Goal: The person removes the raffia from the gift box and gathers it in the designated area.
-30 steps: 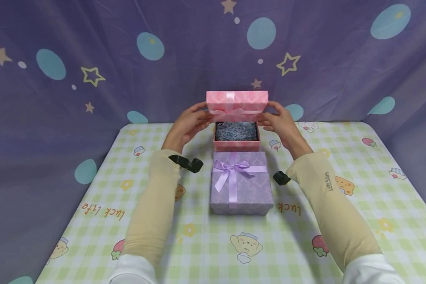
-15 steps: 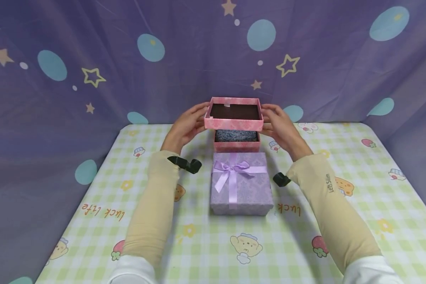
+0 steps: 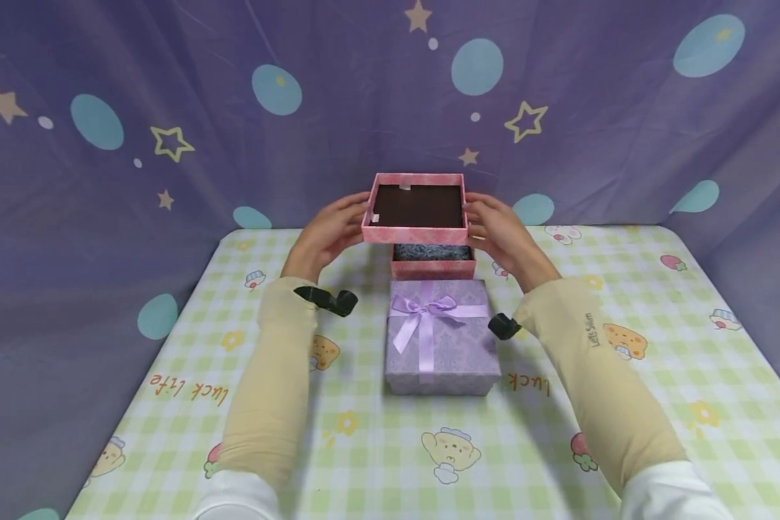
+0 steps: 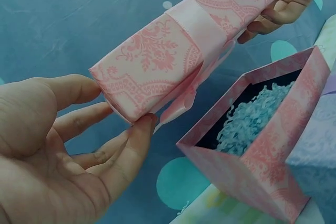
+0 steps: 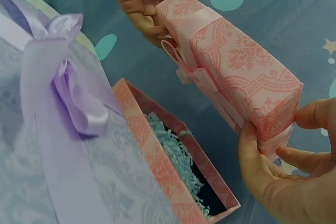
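Observation:
Between both hands a pink patterned box lid [image 3: 416, 235] is held in the air, its dark inside turned toward the head camera. My left hand [image 3: 328, 232] grips its left end with thumb and fingertips; my right hand [image 3: 503, 235] pinches the right end. A pink ribbon with a bow [image 4: 181, 103] hangs on the lid's outer face in the left wrist view. Below and partly hidden by the lid stands the pink box base [image 3: 432, 271], holding blue-grey shredded paper [image 5: 173, 156].
Directly in front of the pink base stands a closed lavender gift box [image 3: 442, 347] with a purple ribbon bow [image 3: 427, 310]. Both rest on a green checked tablecloth [image 3: 299, 448]. A purple curtain [image 3: 377, 87] with stars and dots hangs behind and along the sides.
The pink lid has tipped over, so its dark inside now shows instead of the ribboned top. Both hands have shifted slightly left with it.

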Demonstrator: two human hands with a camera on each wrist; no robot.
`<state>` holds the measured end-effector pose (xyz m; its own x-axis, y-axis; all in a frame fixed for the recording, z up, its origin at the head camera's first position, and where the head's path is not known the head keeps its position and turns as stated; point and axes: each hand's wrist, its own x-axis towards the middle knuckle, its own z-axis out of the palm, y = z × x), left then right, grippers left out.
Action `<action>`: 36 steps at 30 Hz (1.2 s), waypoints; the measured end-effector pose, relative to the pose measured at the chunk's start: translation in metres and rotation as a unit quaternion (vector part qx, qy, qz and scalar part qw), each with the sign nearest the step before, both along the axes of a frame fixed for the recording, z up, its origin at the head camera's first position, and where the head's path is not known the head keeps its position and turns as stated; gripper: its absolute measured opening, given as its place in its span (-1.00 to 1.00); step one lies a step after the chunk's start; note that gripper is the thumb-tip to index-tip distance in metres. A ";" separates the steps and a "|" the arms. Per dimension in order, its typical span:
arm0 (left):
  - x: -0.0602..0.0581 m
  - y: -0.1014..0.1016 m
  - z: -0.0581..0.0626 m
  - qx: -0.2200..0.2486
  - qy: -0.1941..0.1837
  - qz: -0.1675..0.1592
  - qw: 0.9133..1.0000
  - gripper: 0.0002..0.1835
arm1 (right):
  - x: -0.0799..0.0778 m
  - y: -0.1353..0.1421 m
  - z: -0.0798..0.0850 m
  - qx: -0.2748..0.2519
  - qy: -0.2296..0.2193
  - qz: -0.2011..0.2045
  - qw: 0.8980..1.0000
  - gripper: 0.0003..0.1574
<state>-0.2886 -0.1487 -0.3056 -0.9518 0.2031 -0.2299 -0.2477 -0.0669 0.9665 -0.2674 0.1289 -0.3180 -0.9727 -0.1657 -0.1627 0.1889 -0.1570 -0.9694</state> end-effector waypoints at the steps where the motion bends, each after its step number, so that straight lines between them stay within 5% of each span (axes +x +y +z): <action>1: 0.000 -0.002 0.000 0.001 -0.001 0.003 1.000 -0.53 | 0.000 -0.002 0.000 0.004 0.001 0.001 1.000 -0.40; 19: 0.002 -0.051 -0.005 0.007 -0.016 0.039 0.999 -0.53 | -0.006 -0.051 0.003 0.024 -0.017 0.040 0.999 -0.41; 36: 0.013 -0.103 -0.018 -0.037 -0.035 0.085 0.995 -0.50 | -0.005 -0.109 -0.001 0.021 -0.027 0.080 0.996 -0.26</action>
<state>-0.2759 -0.2520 -0.3234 -0.9521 0.0216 -0.3051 -0.3058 -0.0431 0.9511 -0.2725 0.0203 -0.3191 -0.9241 -0.3090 -0.2248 0.2607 -0.0796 -0.9621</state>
